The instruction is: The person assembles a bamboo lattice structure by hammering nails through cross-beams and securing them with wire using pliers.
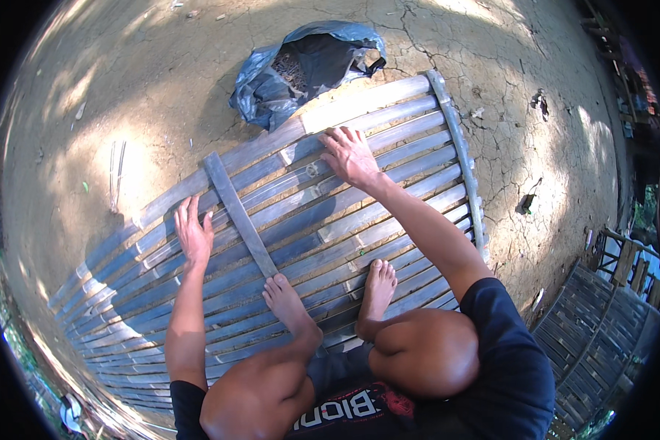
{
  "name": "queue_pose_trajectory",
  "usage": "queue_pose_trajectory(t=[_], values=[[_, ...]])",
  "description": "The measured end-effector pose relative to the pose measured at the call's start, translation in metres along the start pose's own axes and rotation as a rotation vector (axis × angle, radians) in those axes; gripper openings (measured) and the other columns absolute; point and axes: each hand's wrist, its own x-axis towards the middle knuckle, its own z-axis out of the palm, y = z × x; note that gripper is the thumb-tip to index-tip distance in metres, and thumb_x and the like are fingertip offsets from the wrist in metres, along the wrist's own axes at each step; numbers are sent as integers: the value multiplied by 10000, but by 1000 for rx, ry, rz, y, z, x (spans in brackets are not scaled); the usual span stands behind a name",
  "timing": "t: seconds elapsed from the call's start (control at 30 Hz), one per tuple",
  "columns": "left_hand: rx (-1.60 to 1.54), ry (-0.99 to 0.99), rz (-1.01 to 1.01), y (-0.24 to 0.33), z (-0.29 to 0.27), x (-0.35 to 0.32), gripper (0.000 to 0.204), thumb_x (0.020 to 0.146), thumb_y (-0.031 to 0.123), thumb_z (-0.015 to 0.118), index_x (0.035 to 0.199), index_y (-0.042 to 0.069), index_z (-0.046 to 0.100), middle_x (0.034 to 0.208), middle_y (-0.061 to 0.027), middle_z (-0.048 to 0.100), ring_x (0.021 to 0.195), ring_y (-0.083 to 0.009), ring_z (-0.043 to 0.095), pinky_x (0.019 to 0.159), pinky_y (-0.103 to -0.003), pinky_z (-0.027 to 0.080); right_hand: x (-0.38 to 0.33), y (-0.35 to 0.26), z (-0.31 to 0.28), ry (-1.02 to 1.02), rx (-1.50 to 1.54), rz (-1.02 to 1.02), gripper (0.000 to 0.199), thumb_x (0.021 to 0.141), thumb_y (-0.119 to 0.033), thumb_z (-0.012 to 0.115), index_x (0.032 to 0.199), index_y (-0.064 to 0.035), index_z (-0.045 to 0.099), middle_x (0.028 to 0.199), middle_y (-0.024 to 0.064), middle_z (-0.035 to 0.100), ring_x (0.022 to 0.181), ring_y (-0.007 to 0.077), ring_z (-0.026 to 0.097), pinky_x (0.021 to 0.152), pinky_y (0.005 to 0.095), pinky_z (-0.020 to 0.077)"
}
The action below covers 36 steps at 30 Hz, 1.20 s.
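Note:
I squat barefoot on a large panel of grey bamboo slats (pixel 301 209) lying on the ground. My left hand (pixel 194 233) rests on slats left of a flat wooden crosspiece (pixel 240 213), its fingers stretched out and apart. To the right of that crosspiece, my right hand (pixel 350 158) lies over slats near the far edge. Its fingers are spread and lightly bent, with nothing visible in them. Beyond the panel stands a dark blue plastic bag (pixel 253 92), its mouth wide, with small brown pieces inside, too small to make out.
A narrow end bar (pixel 458 147) crosses the slats at the right. Cracked bare earth (pixel 506 110) surrounds the panel, with thin sticks (pixel 116 176) at the left. A dark woven bamboo panel (pixel 598 341) and piled timber (pixel 631 264) are at the lower right.

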Motion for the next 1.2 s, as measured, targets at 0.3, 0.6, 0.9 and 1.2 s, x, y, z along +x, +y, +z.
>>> queue_pose_trajectory(t=[0.3, 0.6, 0.9, 1.2], values=[[34, -30, -6, -15, 3, 10, 439, 850, 192, 740, 1250, 44, 634, 1193, -140, 605, 1106, -346, 570, 956, -441, 477, 27, -4, 10, -111, -7, 54, 467, 919, -323, 645, 1343, -142, 567, 1351, 64, 541, 1266, 282, 457, 1060, 456, 357], [47, -52, -42, -22, 7, 6, 419, 879, 220, 696, 1251, 40, 627, 1206, -137, 610, 1092, -335, 571, 966, -440, 460, 30, -6, 8, -62, 44, 7, 448, 898, -288, 667, 1304, -121, 578, 1305, 59, 554, 1235, 286, 471, 1022, 483, 354], [30, -65, -63, -21, 9, 4, 392, 886, 208, 694, 1236, 42, 635, 1222, -131, 605, 1101, -331, 569, 982, -443, 460, 29, -4, 7, -61, 46, -7, 454, 888, -264, 677, 1302, -107, 577, 1296, 74, 555, 1233, 297, 476, 1002, 493, 360], [-30, -34, -73, -21, 8, 4, 412, 887, 205, 702, 1262, 49, 635, 1240, -148, 597, 1128, -335, 562, 1005, -436, 454, 32, 0, 3, -106, 36, -33, 469, 898, -290, 673, 1305, -81, 569, 1310, 104, 548, 1223, 319, 478, 1029, 487, 365]])
